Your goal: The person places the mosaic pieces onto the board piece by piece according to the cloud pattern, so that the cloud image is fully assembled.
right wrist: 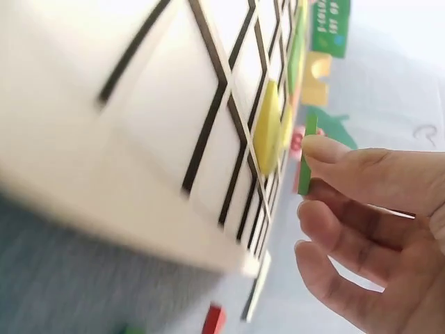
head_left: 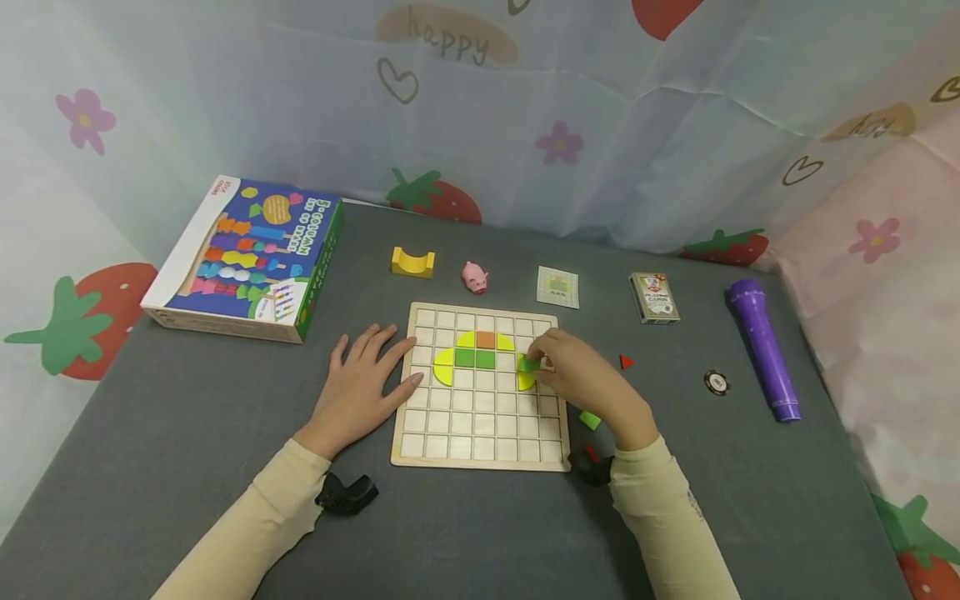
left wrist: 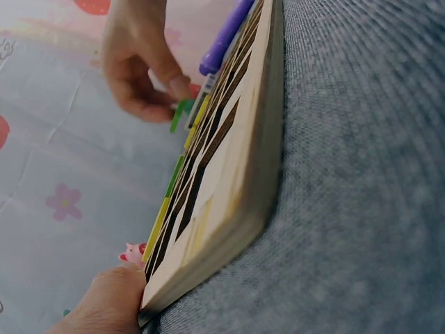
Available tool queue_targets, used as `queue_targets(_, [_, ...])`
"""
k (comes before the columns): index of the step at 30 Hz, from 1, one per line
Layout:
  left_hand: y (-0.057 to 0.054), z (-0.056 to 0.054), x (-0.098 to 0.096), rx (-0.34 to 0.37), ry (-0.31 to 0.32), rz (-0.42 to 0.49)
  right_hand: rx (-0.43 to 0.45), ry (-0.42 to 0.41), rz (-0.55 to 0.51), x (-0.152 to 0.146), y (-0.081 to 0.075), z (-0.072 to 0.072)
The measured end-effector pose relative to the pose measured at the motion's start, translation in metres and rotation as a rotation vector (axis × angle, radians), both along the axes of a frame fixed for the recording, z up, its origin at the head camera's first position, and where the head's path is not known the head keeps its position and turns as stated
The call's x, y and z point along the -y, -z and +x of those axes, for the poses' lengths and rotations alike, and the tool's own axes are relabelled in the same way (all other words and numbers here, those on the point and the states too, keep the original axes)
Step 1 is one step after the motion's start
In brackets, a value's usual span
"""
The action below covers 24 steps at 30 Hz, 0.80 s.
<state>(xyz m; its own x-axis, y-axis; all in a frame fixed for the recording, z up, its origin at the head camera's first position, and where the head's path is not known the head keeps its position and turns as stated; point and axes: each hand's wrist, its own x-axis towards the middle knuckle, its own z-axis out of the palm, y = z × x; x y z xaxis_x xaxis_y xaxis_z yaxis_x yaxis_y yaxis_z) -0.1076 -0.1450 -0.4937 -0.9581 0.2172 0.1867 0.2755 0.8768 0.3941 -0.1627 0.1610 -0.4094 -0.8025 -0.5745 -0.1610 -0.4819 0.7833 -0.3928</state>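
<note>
A wooden grid board (head_left: 471, 423) lies on the dark grey cloth. Spread and flat, my left hand (head_left: 362, 385) rests beside its left edge, thumb and index tip at the rim. Over the right part of the board, my right hand (head_left: 588, 383) pinches a small green tile (right wrist: 306, 156) between thumb and index finger. That tile is close to a yellow rounded tile (head_left: 525, 381). Further left on the grid lie two green square tiles (head_left: 475, 358), an orange square tile (head_left: 486, 340) and several yellow rounded tiles (head_left: 444, 367).
Right of the board lie a loose green tile (head_left: 590, 419), a red triangle (head_left: 626, 362), a poker chip (head_left: 717, 382) and a purple flashlight (head_left: 767, 354). Behind it are a yellow block (head_left: 412, 265), pink pig (head_left: 475, 277), pattern card (head_left: 558, 287) and playing-card box (head_left: 654, 297). A toy box (head_left: 247, 258) stands back left.
</note>
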Motion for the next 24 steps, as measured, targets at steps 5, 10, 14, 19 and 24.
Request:
queue_targets(5, [0.001, 0.000, 0.000, 0.003, 0.003, 0.004, 0.043, -0.011, 0.056, 0.018, 0.003, -0.009])
queue_targets(10, [0.001, -0.001, 0.000, -0.006, 0.006, 0.003, 0.060, -0.023, 0.076, 0.027, 0.006, -0.012])
queue_targets(14, [0.001, 0.000, 0.000, -0.003, 0.011, 0.003, 0.044, -0.042, 0.084, 0.031, 0.006, -0.011])
queue_targets(19, [0.001, 0.000, 0.000, -0.001, 0.012, -0.001, 0.025, -0.056, 0.090, 0.034, 0.005, -0.010])
queue_targets(24, [0.001, 0.000, 0.000, -0.006, 0.007, -0.004, 0.010, -0.057, 0.099, 0.036, 0.006, -0.010])
